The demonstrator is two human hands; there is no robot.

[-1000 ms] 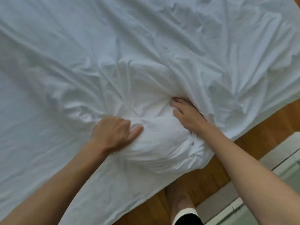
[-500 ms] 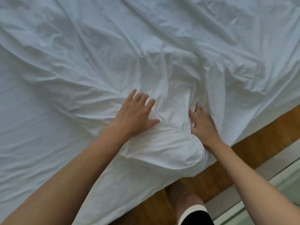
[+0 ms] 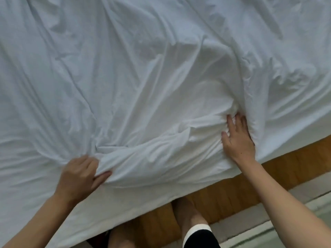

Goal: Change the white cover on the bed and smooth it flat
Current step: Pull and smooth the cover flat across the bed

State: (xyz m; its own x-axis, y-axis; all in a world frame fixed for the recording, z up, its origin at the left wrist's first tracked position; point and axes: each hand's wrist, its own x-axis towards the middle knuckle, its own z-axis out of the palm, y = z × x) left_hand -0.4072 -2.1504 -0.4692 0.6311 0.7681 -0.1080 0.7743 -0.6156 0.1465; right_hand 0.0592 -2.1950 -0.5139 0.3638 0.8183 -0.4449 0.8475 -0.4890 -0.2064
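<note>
The white cover (image 3: 143,77) spreads over the whole bed, full of creases, with a thick raised fold running along the near edge. My left hand (image 3: 80,174) grips the left end of that fold, fingers curled into the cloth and thumb underneath. My right hand (image 3: 236,138) lies flat on the cover at the fold's right end, fingers straight and pressed against a bunched ridge of cloth.
The bed's near edge runs diagonally from lower left to right. Below it lies wooden floor (image 3: 286,167), then a pale strip (image 3: 268,221). My legs (image 3: 191,221) stand close against the bed edge.
My left hand slid left and back toward the edge and went from lying flat to gripping the fold. My right hand moved right along the cover. The bulge between them has stretched out wider.
</note>
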